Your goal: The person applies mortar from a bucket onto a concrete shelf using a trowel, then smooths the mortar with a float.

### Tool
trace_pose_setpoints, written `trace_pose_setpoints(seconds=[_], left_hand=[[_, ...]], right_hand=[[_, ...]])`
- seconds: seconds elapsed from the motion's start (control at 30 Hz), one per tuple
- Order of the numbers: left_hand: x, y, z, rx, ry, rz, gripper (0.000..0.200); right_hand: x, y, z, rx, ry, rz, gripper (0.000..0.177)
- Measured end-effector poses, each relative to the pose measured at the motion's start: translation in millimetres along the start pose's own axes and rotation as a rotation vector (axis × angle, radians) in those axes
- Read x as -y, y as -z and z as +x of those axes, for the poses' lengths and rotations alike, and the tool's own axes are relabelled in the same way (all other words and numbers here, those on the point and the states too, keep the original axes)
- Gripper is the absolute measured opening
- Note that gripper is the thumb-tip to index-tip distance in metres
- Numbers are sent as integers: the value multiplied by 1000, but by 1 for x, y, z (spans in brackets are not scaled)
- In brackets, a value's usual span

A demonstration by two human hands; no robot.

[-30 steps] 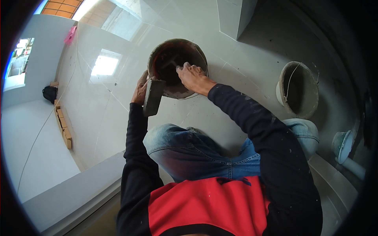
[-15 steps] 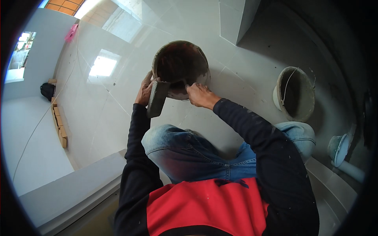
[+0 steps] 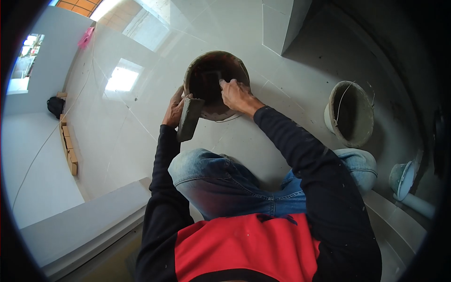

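Note:
A mortar-stained bucket (image 3: 191, 77) stands on the tiled floor in front of my knees, its inside dark. At its left rim, my left hand (image 3: 174, 109) is closed on a grey rectangular block (image 3: 189, 123), which stands on edge and slants down towards me. Over the bucket's mouth, my right hand (image 3: 238, 97) is wrapped round the handle of what looks like a trowel (image 3: 213, 74). Its bent metal neck shows faintly inside the bucket, while the blade is lost in shadow.
A second dirty bucket (image 3: 330, 117) with a wire handle sits to the right. Beyond my right knee are a small pale bowl-like container (image 3: 397, 181) and a white pipe (image 3: 419, 205). A wall corner (image 3: 277, 23) juts in ahead. A thin cord (image 3: 49, 136) runs along the left.
My right hand has moved forward and up, from the near rim to over the bucket's mouth. My left hand and the block have barely moved.

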State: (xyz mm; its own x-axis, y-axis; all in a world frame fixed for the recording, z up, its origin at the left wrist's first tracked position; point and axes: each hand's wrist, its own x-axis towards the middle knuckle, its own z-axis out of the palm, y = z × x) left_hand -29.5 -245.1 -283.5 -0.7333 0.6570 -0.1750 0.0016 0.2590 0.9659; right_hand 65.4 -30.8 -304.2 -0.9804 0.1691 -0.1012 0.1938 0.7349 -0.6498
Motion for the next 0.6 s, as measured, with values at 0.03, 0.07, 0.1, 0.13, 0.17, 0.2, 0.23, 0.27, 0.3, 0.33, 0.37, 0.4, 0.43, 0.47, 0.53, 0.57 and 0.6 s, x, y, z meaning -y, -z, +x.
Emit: trace_pose_setpoints(seconds=[0.03,0.07,0.1,0.13,0.17,0.2,0.23,0.27,0.3,0.33,0.37,0.4,0.43,0.47,0.53,0.57,0.6], left_hand=[[-1,-1,-1,26,-36,25,51],[-2,0,-4,24,-36,29,51],[-3,1,0,11,-12,20,51],[-6,-2,2,-3,19,7,51],[-8,-6,2,-19,-27,-38,51],[-9,-5,7,-16,-35,-42,51],[-8,-3,9,-4,-15,-11,52],[-4,-1,3,6,21,22,52],[-2,-1,1,0,36,20,52],[-1,-2,4,17,-8,20,53],[-2,-1,3,39,-51,24,54],[-2,1,1,40,-54,27,54],[-1,1,5,8,-33,26,54],[0,-1,7,-16,-1,21,54],[-2,-2,11,-7,-10,1,53],[0,-2,6,-6,5,-14,53],[-2,-2,4,-6,16,-13,53]], right_hand=[[-8,-14,3,3,8,-30,26],[-10,-27,-7,1,10,-28,26],[-12,-37,-17,58,70,-73,25],[-12,-38,-25,122,125,-118,23],[-15,-35,-27,172,126,-86,22],[-11,-24,-23,167,125,-94,22],[-6,-14,-17,81,93,-88,22],[-1,-11,-15,7,60,-72,23],[-6,-15,-6,-78,53,-41,24],[-9,-21,-5,-67,56,-37,24],[-10,-29,-8,-36,64,-64,24],[-16,-35,-7,-17,73,-97,24],[-20,-39,-20,45,136,-103,24],[-26,-39,-18,39,132,-109,24],[-22,-25,-16,97,90,-82,24],[-19,-20,-12,23,73,-37,25],[-20,-22,-7,31,70,-30,25]])
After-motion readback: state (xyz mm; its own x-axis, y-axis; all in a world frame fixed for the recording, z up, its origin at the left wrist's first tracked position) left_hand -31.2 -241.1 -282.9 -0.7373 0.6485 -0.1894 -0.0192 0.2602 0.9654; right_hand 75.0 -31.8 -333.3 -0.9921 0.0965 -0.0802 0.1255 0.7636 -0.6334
